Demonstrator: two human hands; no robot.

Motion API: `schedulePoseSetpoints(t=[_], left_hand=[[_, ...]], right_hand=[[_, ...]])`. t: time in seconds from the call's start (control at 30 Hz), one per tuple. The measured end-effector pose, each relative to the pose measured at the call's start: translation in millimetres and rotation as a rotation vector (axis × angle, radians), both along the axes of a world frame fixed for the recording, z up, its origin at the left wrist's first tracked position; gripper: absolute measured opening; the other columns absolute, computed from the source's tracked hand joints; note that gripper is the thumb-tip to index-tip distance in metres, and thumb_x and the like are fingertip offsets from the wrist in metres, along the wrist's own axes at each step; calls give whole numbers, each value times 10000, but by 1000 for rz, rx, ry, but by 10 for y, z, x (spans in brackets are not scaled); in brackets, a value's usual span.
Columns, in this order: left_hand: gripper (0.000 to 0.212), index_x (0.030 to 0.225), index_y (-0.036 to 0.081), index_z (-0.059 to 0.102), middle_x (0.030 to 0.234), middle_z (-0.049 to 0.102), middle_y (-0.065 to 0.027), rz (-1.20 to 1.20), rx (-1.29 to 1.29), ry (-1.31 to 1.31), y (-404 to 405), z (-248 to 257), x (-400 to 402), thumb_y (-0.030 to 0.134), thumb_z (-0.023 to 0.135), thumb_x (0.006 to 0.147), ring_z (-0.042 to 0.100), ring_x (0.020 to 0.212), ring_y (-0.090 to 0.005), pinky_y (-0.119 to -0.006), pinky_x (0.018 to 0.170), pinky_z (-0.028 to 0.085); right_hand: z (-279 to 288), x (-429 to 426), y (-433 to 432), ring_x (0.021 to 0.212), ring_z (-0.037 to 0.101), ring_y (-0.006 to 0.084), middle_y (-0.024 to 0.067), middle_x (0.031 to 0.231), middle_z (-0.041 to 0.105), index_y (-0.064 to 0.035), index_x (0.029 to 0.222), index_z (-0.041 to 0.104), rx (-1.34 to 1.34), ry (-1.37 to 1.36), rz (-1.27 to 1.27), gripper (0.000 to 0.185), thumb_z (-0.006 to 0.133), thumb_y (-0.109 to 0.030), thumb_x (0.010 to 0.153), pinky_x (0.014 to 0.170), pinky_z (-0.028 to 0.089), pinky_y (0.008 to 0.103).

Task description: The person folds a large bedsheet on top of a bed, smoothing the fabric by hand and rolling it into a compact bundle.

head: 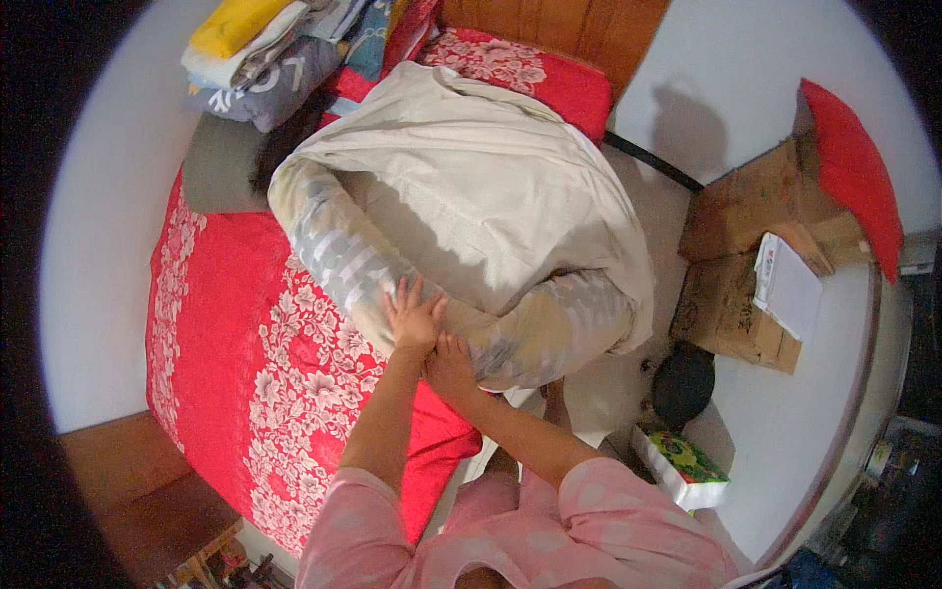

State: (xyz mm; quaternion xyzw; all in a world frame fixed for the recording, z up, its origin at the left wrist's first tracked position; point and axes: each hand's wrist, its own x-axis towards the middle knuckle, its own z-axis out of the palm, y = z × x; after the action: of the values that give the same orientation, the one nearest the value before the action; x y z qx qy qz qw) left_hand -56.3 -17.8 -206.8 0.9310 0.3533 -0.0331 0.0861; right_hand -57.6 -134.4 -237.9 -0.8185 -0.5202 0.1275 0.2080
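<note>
A large cream-coloured quilt or blanket (500, 199) lies in a heap on the bed, its near edge rolled so that a grey, white and beige patterned side shows. My left hand (413, 316) rests on this patterned roll with its fingers spread. Close beside it, my right hand (450, 364) presses on the near side of the roll, its fingers pointing away from me; whether they pinch any fabric is hard to tell. Under the quilt is a red bedspread (221, 294) with white flowers.
Folded clothes (272, 81) are stacked at the upper left beside a grey-green cushion-like item (224, 166). A red floral pillow (515, 70) lies by the wooden headboard (567, 26). Cardboard boxes (736, 294), a red cushion (854, 177) and a colourful carton (681, 467) stand at the right.
</note>
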Motion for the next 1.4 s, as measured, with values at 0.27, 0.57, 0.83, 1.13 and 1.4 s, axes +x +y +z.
schedulePoseSetpoints(t=[0.27, 0.57, 0.83, 1.13, 1.4], left_hand=[[285, 1080, 254, 620, 1335, 399, 31, 109, 15, -10, 13, -274, -109, 352, 454, 869, 221, 1316, -226, -500, 1079, 66], [360, 1096, 207, 577, 1274, 466, -18, 117, 289, -281, -131, -834, -562, 171, 429, 769, 347, 1245, -271, -521, 1060, 125], [359, 1113, 142, 520, 1249, 466, -66, 105, 309, -350, -13, -1127, -639, 208, 359, 798, 356, 1236, -295, -509, 1056, 124], [321, 1073, 113, 508, 1210, 490, -83, 102, 367, -355, 13, -1141, -695, 218, 336, 823, 384, 1213, -305, -505, 1044, 160], [328, 1063, 131, 515, 1204, 496, -50, 74, 387, -177, 72, -796, -610, 102, 426, 748, 388, 1207, -278, -487, 1029, 197]], right_hand=[[-218, 828, -675, 1108, 447, 304, 145, 1170, 486, -52, 1109, 531, 275, 101, 122, 357, 526, -208, 788, 961, 337, 414], [-1312, 2373, -1869, 1187, 392, 328, 136, 1279, 444, -82, 1251, 438, -197, 265, -285, 455, 459, -129, 799, 1010, 281, 406], [-2702, 2755, -2201, 1337, 183, 292, 127, 1452, 212, -155, 1403, 237, -508, 560, -414, 656, 443, -22, 794, 1091, 155, 377], [-2340, 2582, -2273, 1174, 432, 331, 196, 1252, 469, -83, 1243, 472, -410, 580, -110, 592, 516, 56, 669, 980, 348, 367], [-1633, 2096, -2730, 893, 550, 401, 218, 944, 592, -48, 971, 592, -321, 402, -359, 303, 515, -3, 682, 773, 450, 443]])
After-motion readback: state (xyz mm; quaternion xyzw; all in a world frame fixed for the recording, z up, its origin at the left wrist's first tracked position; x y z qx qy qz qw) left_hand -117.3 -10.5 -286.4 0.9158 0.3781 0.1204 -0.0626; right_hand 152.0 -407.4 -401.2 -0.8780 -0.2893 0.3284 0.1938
